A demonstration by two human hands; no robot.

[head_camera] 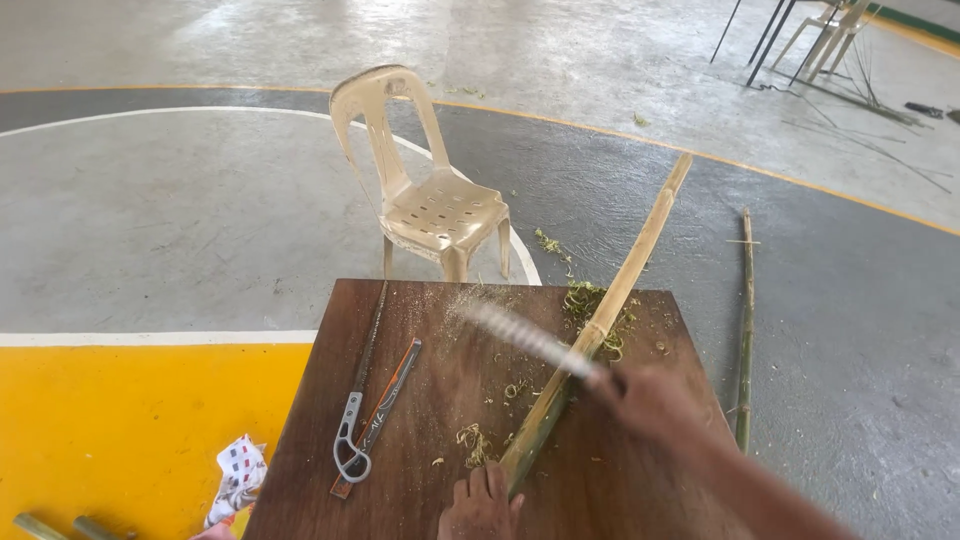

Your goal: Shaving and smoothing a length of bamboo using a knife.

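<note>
On the yellow floor at far left lie a crumpled cloth [238, 478] and the ends of two green stalks [60, 526]. On the left part of the brown tabletop [330, 440] a hacksaw [358, 420] and an orange-edged blade [385, 405] lie side by side, untouched. Behind the tabletop stands a cream plastic chair [430, 190].

The left hand [480, 505] is at the near edge, clenched on the near end of a bamboo pole [600, 320] and pressing it down. The pole lies slantwise across the tabletop, its far end jutting out over the floor to the right. Green shavings [585, 305] are heaped beside it and scattered nearer the hand.

The right hand [645, 400] grips the handle of a long knife [525, 338]; the blade is blurred by motion, its edge close to the pole's midsection. By my reading the step in hand is scraping or shaving the green skin, partly done. The next stroke calls for a shallow blade angle, aimed away from the holding hand, with the pole kept from rolling.

On the floor to the right lies a second, thinner pole [745, 330]
</note>
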